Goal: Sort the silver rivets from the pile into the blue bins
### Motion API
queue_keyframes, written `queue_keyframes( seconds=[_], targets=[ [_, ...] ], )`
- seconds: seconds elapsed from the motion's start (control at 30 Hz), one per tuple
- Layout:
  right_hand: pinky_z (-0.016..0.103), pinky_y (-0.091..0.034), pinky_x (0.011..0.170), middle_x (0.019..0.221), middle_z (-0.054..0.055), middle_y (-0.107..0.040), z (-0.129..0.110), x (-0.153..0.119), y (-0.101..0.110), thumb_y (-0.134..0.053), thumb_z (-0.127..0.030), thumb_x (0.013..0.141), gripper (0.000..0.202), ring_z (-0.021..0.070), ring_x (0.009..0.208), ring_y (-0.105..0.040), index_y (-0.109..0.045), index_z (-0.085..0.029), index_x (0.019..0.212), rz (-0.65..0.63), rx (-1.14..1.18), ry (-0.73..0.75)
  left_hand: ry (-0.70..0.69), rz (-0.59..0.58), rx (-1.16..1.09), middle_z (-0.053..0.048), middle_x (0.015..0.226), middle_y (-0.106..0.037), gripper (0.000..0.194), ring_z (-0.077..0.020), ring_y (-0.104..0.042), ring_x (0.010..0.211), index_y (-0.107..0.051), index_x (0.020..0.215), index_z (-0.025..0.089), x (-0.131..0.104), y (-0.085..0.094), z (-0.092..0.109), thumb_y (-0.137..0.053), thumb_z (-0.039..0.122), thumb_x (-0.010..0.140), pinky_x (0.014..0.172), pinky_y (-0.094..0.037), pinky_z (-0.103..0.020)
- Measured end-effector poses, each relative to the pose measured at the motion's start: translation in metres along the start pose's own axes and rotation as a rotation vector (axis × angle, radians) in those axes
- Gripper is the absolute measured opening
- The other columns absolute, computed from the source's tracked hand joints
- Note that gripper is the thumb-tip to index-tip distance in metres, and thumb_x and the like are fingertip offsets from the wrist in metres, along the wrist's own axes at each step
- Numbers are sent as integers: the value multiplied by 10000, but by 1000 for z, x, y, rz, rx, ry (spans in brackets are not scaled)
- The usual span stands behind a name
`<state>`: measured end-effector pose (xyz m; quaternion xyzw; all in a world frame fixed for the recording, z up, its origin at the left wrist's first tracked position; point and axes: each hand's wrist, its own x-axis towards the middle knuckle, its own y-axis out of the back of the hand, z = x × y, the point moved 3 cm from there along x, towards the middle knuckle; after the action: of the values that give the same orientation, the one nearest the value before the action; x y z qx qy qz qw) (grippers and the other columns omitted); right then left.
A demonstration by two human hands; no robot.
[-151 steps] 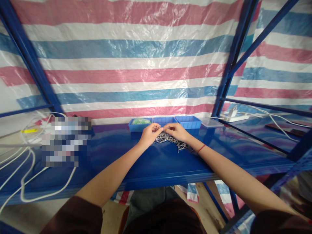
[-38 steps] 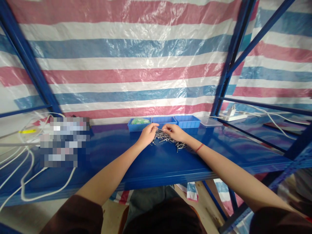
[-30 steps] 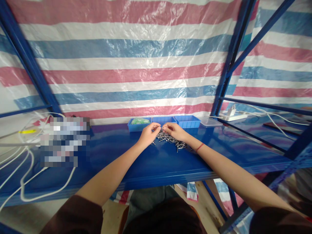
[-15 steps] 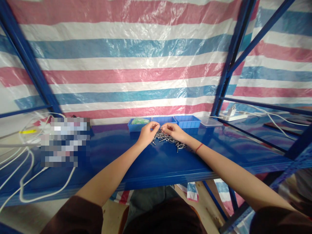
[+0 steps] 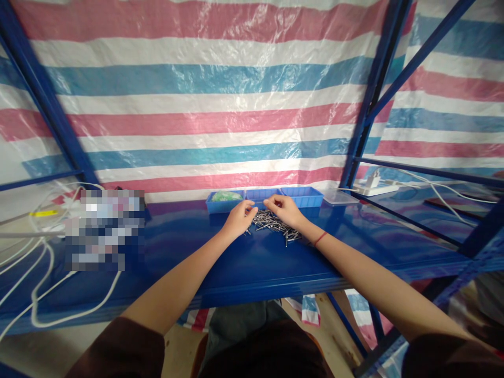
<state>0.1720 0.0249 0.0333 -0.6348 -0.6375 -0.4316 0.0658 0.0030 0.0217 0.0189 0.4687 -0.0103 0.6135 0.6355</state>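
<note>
A loose pile of small, thin silvery metal pins (image 5: 274, 223), possibly screws or rivets, lies on the blue tabletop (image 5: 252, 262). At the pile's left edge is my left hand (image 5: 239, 219), its thumb and index finger slightly apart, with nothing visible between them. Above the far side of the pile is my right hand (image 5: 285, 211), thumb and index fingertip pinched together. Whatever those fingertips hold, if anything, is too small to make out. A short gap separates the two hands.
Behind my hands stand a left blue bin (image 5: 212, 203) with green material inside, a middle blue bin (image 5: 262, 194) and a right blue bin (image 5: 307, 198). A clear plastic lid (image 5: 342, 197) and a white power strip (image 5: 376, 188) lie right. White cables (image 5: 47, 283) trail left.
My hands were fingertip to fingertip over a small metal piece and have now drawn apart. My left thumb and index finger have parted; the right hand has shifted slightly right.
</note>
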Motion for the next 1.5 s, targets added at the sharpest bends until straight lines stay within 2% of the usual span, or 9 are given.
queue_keyframes(
  seconds=[0.07, 0.2, 0.4, 0.5, 0.67, 0.73, 0.93, 1.2, 1.5],
  targets=[
    [262, -381, 584, 620, 30, -593, 11, 6, 15, -498, -515, 796, 408, 133, 583, -502, -582, -148, 639, 148, -79, -44, -21, -56, 40, -59, 905, -640, 258, -155, -598, 756, -587, 1021, 159, -2, -2, 3, -516, 298, 815, 756, -478, -299],
    [293, -399, 645, 720, 95, -667, 43, 11, 56, -456, -510, 818, 431, 196, 673, -582, -653, -137, 732, 444, -353, -211, -123, -243, 211, -30, 870, -630, 180, -163, -580, 822, -657, 833, 202, -9, -5, 11, -516, 311, 809, 774, -448, -282],
    [317, -417, 689, 814, 118, -685, 63, 7, 80, -485, -489, 807, 494, 243, 780, -618, -610, -111, 1100, 476, -585, -370, -204, -349, 499, -27, 935, -619, 187, -203, -542, 895, -682, 807, 237, -15, -3, 21, -551, 370, 807, 770, -379, -320],
    [287, -408, 655, 765, 90, -682, 49, 8, 65, -467, -412, 829, 374, 203, 704, -610, -657, -123, 972, 355, -520, -287, -277, -365, 608, -40, 908, -614, 207, -200, -528, 887, -669, 827, 219, -17, -4, 26, -503, 340, 854, 758, -353, -319],
    [246, -404, 622, 737, 40, -680, 11, 3, 15, -501, -291, 800, 229, 144, 645, -575, -680, -149, 771, -251, -299, 35, -288, -267, 738, -83, 983, -597, 244, -216, -528, 921, -613, 920, 169, -17, -2, 31, -404, 295, 909, 724, -352, -317],
    [238, -405, 623, 745, 31, -679, -3, -3, 2, -497, -225, 787, 197, 131, 640, -570, -681, -154, 781, -376, -263, 155, -252, -238, 732, -82, 951, -616, 245, -211, -554, 897, -596, 941, 167, -16, 1, 31, -378, 278, 920, 735, -357, -319],
    [243, -403, 652, 765, 48, -675, -21, -10, -7, -485, -144, 774, 185, 139, 668, -575, -669, -151, 760, -391, -350, 330, -173, -208, 517, -58, 874, -667, 215, -200, -615, 836, -597, 884, 180, -11, 5, 26, -402, 266, 905, 755, -404, -314],
    [255, -430, 628, 775, 56, -687, -6, -4, -7, -501, -274, 827, 208, 154, 689, -605, -652, -140, 877, -280, -111, 106, -5, 54, -127, -30, 852, -689, 151, -151, -648, 778, -608, 883, 180, -2, 2, 12, -583, 282, 775, 718, -488, -245],
    [261, -441, 627, 788, 58, -681, -6, -6, -11, -461, -382, 854, 294, 148, 685, -591, -627, -139, 866, -301, 16, 69, -41, 88, -210, -12, 805, -685, 146, -148, -651, 760, -623, 830, 186, -3, 7, 18, -552, 310, 798, 696, -484, -236]
  ],
)
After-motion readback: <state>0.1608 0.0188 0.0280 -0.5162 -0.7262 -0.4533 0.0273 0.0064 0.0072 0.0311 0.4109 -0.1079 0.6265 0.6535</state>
